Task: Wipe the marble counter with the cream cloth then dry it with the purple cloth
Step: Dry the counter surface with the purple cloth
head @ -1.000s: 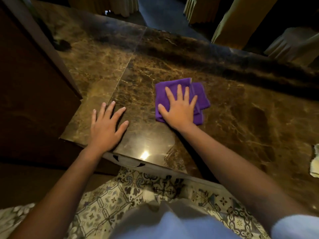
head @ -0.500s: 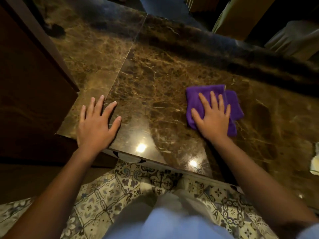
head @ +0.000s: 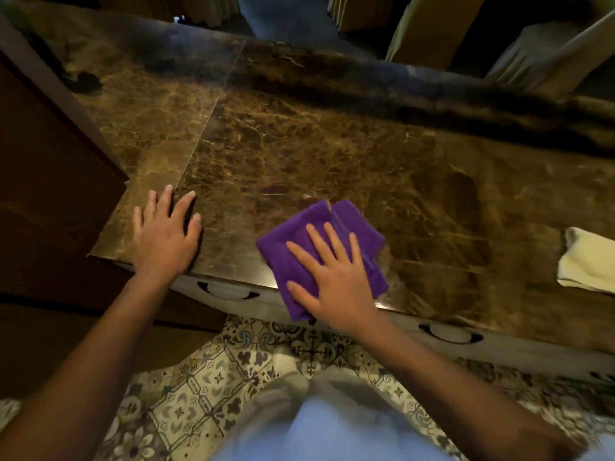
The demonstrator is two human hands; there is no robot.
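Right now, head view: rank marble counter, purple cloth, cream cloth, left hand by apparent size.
1. marble counter, by far the largest.
2. purple cloth, partly covered by the right hand.
3. left hand and cream cloth: look about alike; the cream cloth is cut off by the frame edge, so no ranking between them.

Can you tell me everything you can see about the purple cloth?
The purple cloth is soft-looking, fuzzy fabric in a bright violet colour, folded into a rough square with a seam or fold line running across its top. It lies flat on the brown marble counter at the near edge, with one corner hanging slightly over that edge. The right hand presses down on it, palm flat and fingers spread. Nothing else touches it.
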